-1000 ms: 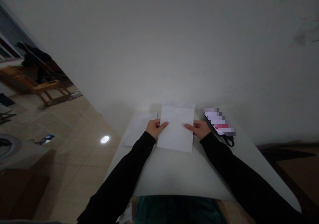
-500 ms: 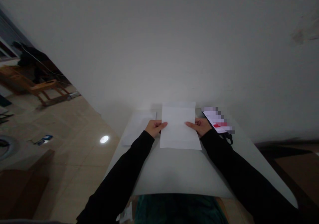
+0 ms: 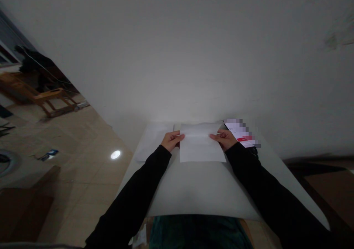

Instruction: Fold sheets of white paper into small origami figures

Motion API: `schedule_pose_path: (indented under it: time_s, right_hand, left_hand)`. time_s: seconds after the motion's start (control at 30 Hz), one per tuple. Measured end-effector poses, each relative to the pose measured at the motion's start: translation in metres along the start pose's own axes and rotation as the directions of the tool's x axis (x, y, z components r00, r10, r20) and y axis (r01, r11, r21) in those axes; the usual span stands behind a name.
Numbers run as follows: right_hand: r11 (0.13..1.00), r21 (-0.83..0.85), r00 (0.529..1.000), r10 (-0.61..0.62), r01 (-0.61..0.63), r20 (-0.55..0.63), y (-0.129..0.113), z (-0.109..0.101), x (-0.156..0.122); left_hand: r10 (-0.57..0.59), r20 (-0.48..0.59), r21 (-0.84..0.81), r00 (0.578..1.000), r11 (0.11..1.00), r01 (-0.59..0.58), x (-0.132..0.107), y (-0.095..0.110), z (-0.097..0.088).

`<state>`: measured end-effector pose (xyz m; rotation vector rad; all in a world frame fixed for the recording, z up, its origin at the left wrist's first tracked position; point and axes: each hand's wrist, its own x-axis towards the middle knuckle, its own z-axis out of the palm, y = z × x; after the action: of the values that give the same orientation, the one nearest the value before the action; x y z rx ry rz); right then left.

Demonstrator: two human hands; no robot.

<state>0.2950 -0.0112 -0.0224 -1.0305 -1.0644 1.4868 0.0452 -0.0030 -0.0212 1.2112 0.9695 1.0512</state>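
Note:
A white sheet of paper point(image 3: 202, 149) is held just above the table, between my two hands. My left hand point(image 3: 172, 139) pinches its left edge, thumb on top and fingers behind. On the opposite edge, my right hand point(image 3: 225, 139) grips it the same way. The upper part of the sheet bends away from me, with a soft crease line running across at thumb height. Left of my left hand lies a stack of white paper point(image 3: 152, 140). A phone or tablet with a lit screen point(image 3: 240, 131), partly pixelated, lies just beyond my right hand.
The white table point(image 3: 190, 190) stands against a grey-white wall point(image 3: 177, 57). Tiled floor point(image 3: 91, 168) stretches out on the left, with a wooden chair point(image 3: 52, 96) farther back. Brown cardboard point(image 3: 332, 186) shows at the right.
The paper's upper part has tipped away and down, so the sheet looks shorter. My right hand has shifted slightly right; the left has barely moved.

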Motion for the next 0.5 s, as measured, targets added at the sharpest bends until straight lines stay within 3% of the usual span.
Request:
schedule_pose_path:
  time_s: [0.13,0.3,0.5]
  right_hand:
    - [0.999,-0.050,1.000,-0.016,0.016,0.000,-0.0029,-0.0029,0.0005]
    - [0.994,-0.034,0.989,-0.099,0.103,0.111,-0.0058,-0.0016,-0.0030]
    - [0.983,-0.120,0.990,-0.132,0.137,0.044,0.0016,-0.0050,0.0013]
  left_hand:
    - [0.018,-0.011,-0.021,1.000,1.000,-0.018,-0.0004,0.0016,0.0011]
    - [0.046,-0.025,-0.008,0.999,0.999,-0.046,-0.0032,0.0064,0.0037]
    - [0.030,0.015,0.060,0.999,0.998,-0.031,-0.0002,0.0065,0.0014]
